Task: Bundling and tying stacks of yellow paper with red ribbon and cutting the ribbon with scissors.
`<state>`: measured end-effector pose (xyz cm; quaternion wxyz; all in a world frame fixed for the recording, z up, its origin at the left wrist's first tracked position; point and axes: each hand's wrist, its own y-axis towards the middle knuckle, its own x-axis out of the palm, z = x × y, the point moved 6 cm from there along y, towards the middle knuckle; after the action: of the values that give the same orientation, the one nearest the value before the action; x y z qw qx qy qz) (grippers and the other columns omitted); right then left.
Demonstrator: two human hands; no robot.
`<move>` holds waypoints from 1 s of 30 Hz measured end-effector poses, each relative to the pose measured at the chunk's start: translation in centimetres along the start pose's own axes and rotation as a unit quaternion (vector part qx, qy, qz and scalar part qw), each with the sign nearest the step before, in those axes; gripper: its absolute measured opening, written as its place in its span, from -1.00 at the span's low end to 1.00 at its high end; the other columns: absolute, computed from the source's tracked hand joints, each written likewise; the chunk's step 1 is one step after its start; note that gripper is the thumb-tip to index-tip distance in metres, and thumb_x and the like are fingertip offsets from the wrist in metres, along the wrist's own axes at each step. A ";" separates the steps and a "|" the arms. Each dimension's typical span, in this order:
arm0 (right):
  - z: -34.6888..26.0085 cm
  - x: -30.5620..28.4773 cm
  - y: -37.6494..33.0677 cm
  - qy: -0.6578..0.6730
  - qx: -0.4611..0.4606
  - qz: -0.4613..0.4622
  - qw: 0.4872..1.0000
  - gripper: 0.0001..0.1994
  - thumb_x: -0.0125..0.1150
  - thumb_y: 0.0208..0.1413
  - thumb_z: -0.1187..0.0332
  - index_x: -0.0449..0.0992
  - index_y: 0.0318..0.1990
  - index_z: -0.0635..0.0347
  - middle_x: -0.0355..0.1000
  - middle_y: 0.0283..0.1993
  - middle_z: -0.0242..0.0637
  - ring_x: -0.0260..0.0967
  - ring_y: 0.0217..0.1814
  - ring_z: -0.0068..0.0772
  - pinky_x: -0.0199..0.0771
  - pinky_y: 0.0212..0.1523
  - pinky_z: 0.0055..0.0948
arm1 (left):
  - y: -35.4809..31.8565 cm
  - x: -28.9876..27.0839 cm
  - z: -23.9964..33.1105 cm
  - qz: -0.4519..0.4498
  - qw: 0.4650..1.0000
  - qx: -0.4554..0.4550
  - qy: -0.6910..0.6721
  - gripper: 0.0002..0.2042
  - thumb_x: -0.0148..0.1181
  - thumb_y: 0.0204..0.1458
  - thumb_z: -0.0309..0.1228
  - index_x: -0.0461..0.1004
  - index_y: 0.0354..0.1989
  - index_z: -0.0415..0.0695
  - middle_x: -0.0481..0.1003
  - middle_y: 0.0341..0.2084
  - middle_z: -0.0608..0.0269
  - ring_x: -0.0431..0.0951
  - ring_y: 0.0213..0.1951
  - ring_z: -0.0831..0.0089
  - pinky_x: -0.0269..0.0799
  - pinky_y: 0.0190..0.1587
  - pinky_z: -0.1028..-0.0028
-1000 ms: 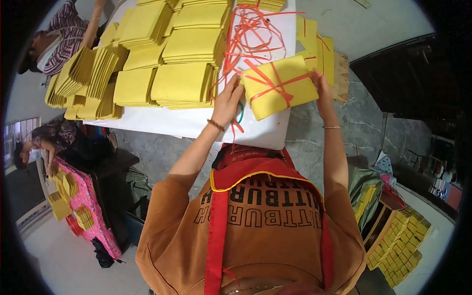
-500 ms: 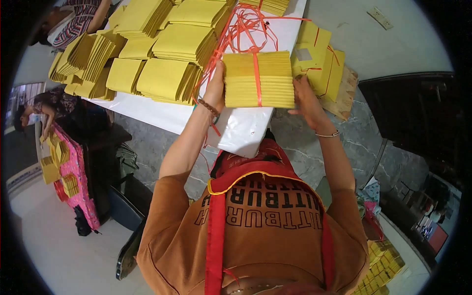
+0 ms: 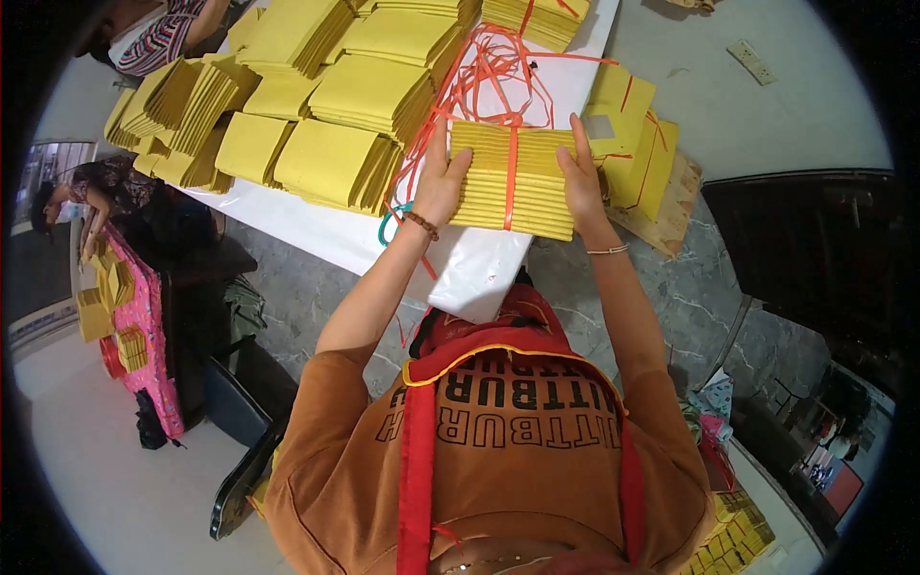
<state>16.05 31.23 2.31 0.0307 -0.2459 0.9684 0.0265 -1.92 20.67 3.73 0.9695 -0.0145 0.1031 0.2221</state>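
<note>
A bundle of yellow envelopes (image 3: 484,184), stacked with their folded edges showing, lies near the front end of the white table. One red plastic strap runs round its middle. My left hand (image 3: 441,188) grips the bundle's left side, thumb over the edge. On the other side my right hand (image 3: 581,182) holds it with fingers pointing up and away. Loose red strapping (image 3: 494,72) is tangled just behind the bundle. Beside my left wrist, a teal looped handle (image 3: 387,226) shows partly on the table.
Stacks of yellow envelopes (image 3: 331,158) cover the left of the white table (image 3: 479,273). Another strapped bundle (image 3: 537,24) sits at the far end. Yellow boards (image 3: 623,115) stand right of the table. Two people work at the left; a black chair (image 3: 244,402) stands behind.
The bundle now sits slightly lower and to the right in view. My right hand has gone from loosely beside it to gripping its side, and my left thumb lies over its edge.
</note>
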 end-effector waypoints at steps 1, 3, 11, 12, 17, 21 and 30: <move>-0.5 -0.1 0.0 -0.035 -0.029 0.012 0.999 -0.51 -0.16 0.13 0.35 0.01 0.23 0.12 -0.20 0.31 -0.11 -0.28 0.36 -0.24 -0.27 0.28 -0.37 | 0.1 -0.3 1.2 0.034 0.978 0.069 0.192 -0.37 -0.04 0.05 -0.26 -0.16 0.26 -0.09 0.02 0.17 -0.10 0.00 0.21 0.09 -0.10 0.19 0.24; -1.9 0.1 -0.1 -0.245 -0.108 -0.023 0.963 -0.54 -0.15 0.12 0.32 0.07 0.21 0.05 -0.22 0.32 -0.09 -0.30 0.36 -0.20 -0.24 0.27 -0.34 | -0.1 0.0 2.5 0.056 0.944 0.119 0.302 -0.40 -0.04 0.02 -0.14 -0.03 0.23 0.01 -0.02 0.19 -0.06 -0.10 0.22 -0.06 -0.22 0.18 0.01; -2.1 0.6 -0.5 -0.334 -0.113 -0.072 0.933 -0.54 -0.17 0.13 0.17 0.12 0.20 -0.01 -0.29 0.34 -0.05 -0.27 0.36 -0.17 -0.13 0.24 -0.33 | 1.0 1.3 2.3 -0.094 0.906 0.169 0.377 -0.46 -0.21 0.08 -0.01 0.07 0.20 0.01 -0.04 0.22 0.09 -0.09 0.23 0.04 -0.16 0.20 0.12; -1.6 0.1 -0.6 -0.211 -0.056 -0.047 0.975 -0.53 -0.16 0.14 0.16 0.10 0.21 0.02 -0.23 0.32 -0.09 -0.21 0.34 -0.21 -0.09 0.23 -0.35 | 1.2 0.5 1.9 -0.080 0.969 0.128 0.197 -0.43 -0.22 0.10 -0.02 -0.01 0.22 -0.06 -0.10 0.24 0.08 -0.13 0.25 0.13 -0.20 0.22 0.23; 1.0 0.4 -3.4 0.300 0.173 0.063 0.936 -0.47 -0.13 0.15 0.11 0.04 0.22 0.15 0.03 0.24 -0.23 0.03 0.23 -0.35 0.08 0.16 -0.43 | 0.7 1.1 -1.2 -0.106 0.966 -0.084 -0.219 -0.33 -0.22 0.12 -0.05 -0.26 0.26 -0.20 -0.19 0.26 0.14 -0.21 0.28 0.40 -0.26 0.25 0.49; 1.0 1.0 -4.3 0.326 0.214 0.070 0.918 -0.48 -0.09 0.14 0.11 0.05 0.20 0.11 0.16 0.14 -0.32 0.12 0.15 -0.46 0.16 0.09 -0.47 | 0.5 1.6 -1.7 -0.143 0.945 -0.149 -0.253 -0.26 0.02 0.04 -0.27 -0.33 0.27 -0.16 0.11 0.13 0.10 0.16 0.12 0.39 0.09 0.11 0.51; 0.4 1.0 -3.7 0.302 0.174 -0.004 0.937 -0.41 -0.06 0.14 0.22 -0.13 0.26 0.11 0.09 0.16 -0.31 0.08 0.15 -0.46 0.17 0.08 -0.48 | -0.5 -2.1 1.4 0.118 0.963 0.165 0.178 -0.41 0.14 -0.11 -0.33 0.11 0.12 -0.27 0.18 0.05 -0.10 0.12 0.13 0.05 -0.08 0.17 0.26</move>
<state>16.96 27.53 1.70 -0.2207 -0.2366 0.9208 -0.2176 -3.26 19.39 5.51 0.8912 0.1186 0.3106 0.3085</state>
